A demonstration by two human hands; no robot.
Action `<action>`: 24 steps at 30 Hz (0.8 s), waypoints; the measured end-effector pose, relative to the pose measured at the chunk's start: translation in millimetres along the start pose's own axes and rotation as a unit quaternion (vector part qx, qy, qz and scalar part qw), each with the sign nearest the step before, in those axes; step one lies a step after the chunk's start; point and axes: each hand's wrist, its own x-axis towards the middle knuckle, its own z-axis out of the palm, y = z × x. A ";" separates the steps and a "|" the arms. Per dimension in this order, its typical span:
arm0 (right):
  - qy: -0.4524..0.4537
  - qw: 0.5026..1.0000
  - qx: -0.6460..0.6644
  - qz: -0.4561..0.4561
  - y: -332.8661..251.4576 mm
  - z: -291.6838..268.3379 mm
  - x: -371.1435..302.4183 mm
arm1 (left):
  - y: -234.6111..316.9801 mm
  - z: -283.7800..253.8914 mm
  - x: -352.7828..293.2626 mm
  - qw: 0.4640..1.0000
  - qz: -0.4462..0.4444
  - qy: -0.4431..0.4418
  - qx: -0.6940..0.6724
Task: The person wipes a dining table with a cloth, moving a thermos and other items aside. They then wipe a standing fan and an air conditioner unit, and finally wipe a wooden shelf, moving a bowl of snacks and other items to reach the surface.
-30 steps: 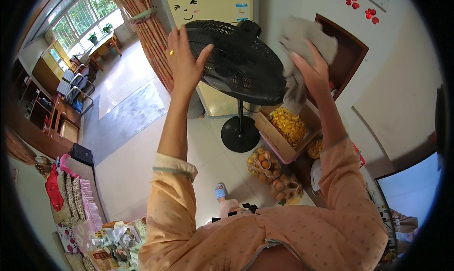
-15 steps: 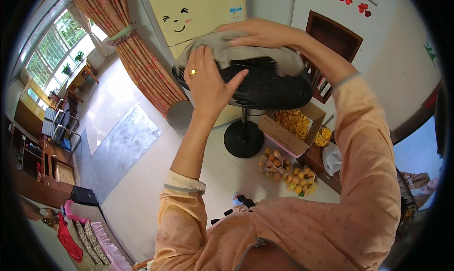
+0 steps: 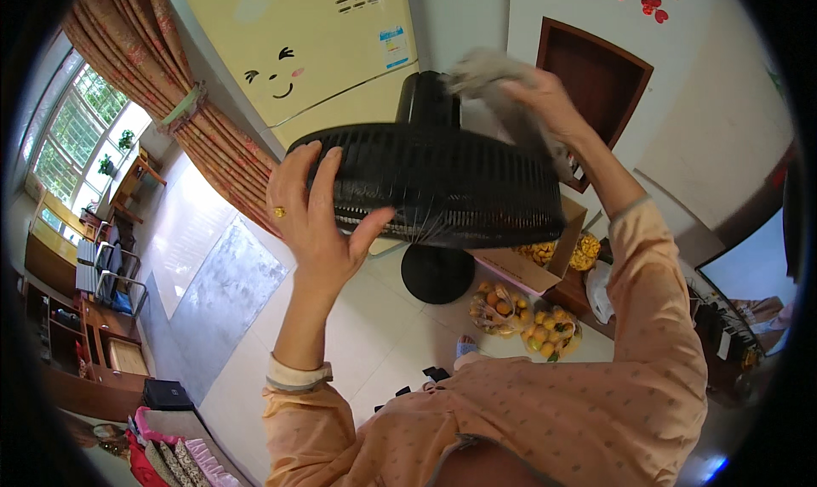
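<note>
A black pedestal fan (image 3: 451, 181) stands in front of me, its round grille tilted so that I look down on its rim. My left hand (image 3: 313, 210), with a gold ring, grips the left edge of the grille, fingers over the rim and thumb on the front. My right hand (image 3: 551, 106) is closed on a grey cloth (image 3: 492, 77), somewhat blurred, raised behind the right side of the grille. Part of the cloth hangs toward the rim; whether it touches is hard to see. The fan's motor housing (image 3: 419, 97) shows behind the grille, its round base (image 3: 437, 274) on the floor.
Behind the fan stands a yellow fridge (image 3: 332, 45), with a patterned curtain (image 3: 213, 159) to its left. Right of the base are a cardboard box (image 3: 557, 262) and bags of round orange fruit (image 3: 545, 330). A dark screen (image 3: 753, 270) stands far right.
My right hand has lifted the cloth off the grille's top and drawn it back to the right. My left hand has shifted left and down on the rim, and the fan's rear is uncovered.
</note>
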 end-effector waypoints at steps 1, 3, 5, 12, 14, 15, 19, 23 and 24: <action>-0.098 0.993 -0.067 0.022 3.0 8.4 18.6 | -4.3 1.6 0.9 1.000 0.005 -0.015 -0.013; -0.228 0.930 -0.164 -0.237 28.8 52.2 52.8 | -6.9 2.5 -0.1 0.998 0.016 -0.043 -0.041; -0.332 0.908 -0.240 -0.090 53.5 65.3 55.9 | -6.9 3.2 -0.6 0.999 0.014 -0.039 -0.022; -0.130 0.966 -0.155 -0.160 120.6 -7.3 4.4 | -12.8 13.7 1.4 0.999 0.027 -0.033 -0.025; -0.040 0.990 -0.116 -0.068 113.9 -21.4 13.5 | -15.6 14.2 2.2 0.998 0.041 -0.024 -0.032; 0.001 0.992 -0.110 -0.061 107.3 -25.1 28.1 | -16.3 13.6 2.6 0.998 0.042 -0.025 -0.033; -0.043 0.961 -0.204 -0.184 86.5 4.7 91.7 | -16.4 8.7 0.3 0.998 0.042 -0.026 -0.039; -0.141 0.920 -0.289 -0.224 98.8 18.0 113.1 | -20.0 8.1 3.5 0.998 0.046 -0.030 -0.038; -0.139 0.939 -0.238 -0.203 103.5 12.3 108.4 | -19.8 8.9 4.6 0.997 0.048 -0.029 -0.045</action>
